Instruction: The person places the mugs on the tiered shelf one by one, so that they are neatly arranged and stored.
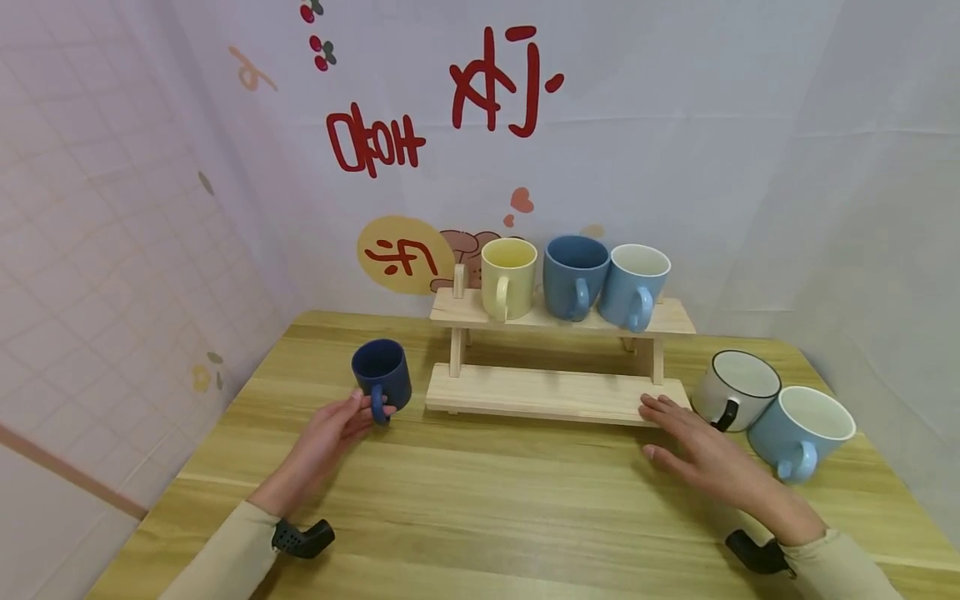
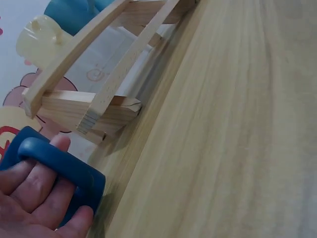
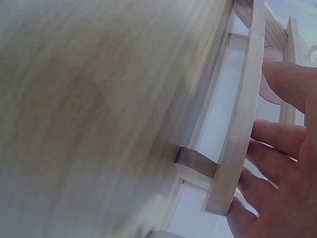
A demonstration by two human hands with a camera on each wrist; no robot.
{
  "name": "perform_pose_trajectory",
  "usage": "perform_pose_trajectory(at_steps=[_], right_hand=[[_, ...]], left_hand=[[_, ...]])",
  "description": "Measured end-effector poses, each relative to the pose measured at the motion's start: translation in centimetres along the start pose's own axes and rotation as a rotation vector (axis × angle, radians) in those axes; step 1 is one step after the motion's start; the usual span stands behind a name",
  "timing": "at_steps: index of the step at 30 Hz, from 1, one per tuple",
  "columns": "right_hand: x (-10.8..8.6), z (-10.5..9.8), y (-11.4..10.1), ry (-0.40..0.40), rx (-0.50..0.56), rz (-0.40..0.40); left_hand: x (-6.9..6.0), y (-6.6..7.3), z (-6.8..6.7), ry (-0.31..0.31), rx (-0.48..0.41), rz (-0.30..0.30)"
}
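A dark blue mug [image 1: 384,379] is at the left of the table, and my left hand [image 1: 330,433] holds it by its handle. In the left wrist view, fingers [image 2: 37,188] pass through the mug's handle [image 2: 54,156]; whether its base touches the table cannot be told. On the right, my right hand [image 1: 708,454] lies with fingers spread and fairly straight at the right end of the lower board [image 1: 547,392] of a wooden two-tier rack. The right wrist view has its fingertips against the board's edge [image 3: 242,114], gripping nothing.
Along the rack's top board [image 1: 465,308] stand a yellow mug [image 1: 510,283], a medium blue mug [image 1: 562,279] and a light blue mug [image 1: 626,292]. Right of the rack, a white mug [image 1: 723,396] with a black rim sits beside another light blue mug [image 1: 780,433]. A white cloth [image 1: 675,167] hangs behind.
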State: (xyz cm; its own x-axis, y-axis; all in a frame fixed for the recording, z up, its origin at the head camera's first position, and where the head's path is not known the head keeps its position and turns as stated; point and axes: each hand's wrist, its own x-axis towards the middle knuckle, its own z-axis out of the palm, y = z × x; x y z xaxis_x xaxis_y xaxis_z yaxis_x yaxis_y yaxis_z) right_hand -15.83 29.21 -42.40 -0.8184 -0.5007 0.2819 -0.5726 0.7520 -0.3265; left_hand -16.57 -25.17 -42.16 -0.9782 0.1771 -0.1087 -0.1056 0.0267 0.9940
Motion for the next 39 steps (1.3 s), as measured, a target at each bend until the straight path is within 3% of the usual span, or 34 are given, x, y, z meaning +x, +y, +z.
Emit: perform_pose_trajectory(at_steps=[5,10,15,20,31,39], right_hand=[[0.0,0.0,0.1,-0.011,0.006,0.005],[0.0,0.1,0.1,0.003,-0.008,-0.001],[-0.1,0.1,0.1,0.004,-0.011,0.000],[-0.1,0.0,0.0,0.016,-0.015,-0.006],[-0.1,0.2,0.2,0.017,0.017,-0.011],[-0.1,0.3,0.2,0.014,0.013,-0.014]], left_hand=[[1.0,-0.3,0.3,0.018,0.010,-0.025],[1.7,-0.2,0.9,0.084,0.076,-0.021],[1.4,-0.2,1.3,0.177,0.144,-0.016],[0.9,-0.3,1.3,0.249,0.107,0.030],[-0.7,1.0,2.9,0.254,0.078,0.136],[-1.9,2.8,5.1,0.213,0.035,0.227]])
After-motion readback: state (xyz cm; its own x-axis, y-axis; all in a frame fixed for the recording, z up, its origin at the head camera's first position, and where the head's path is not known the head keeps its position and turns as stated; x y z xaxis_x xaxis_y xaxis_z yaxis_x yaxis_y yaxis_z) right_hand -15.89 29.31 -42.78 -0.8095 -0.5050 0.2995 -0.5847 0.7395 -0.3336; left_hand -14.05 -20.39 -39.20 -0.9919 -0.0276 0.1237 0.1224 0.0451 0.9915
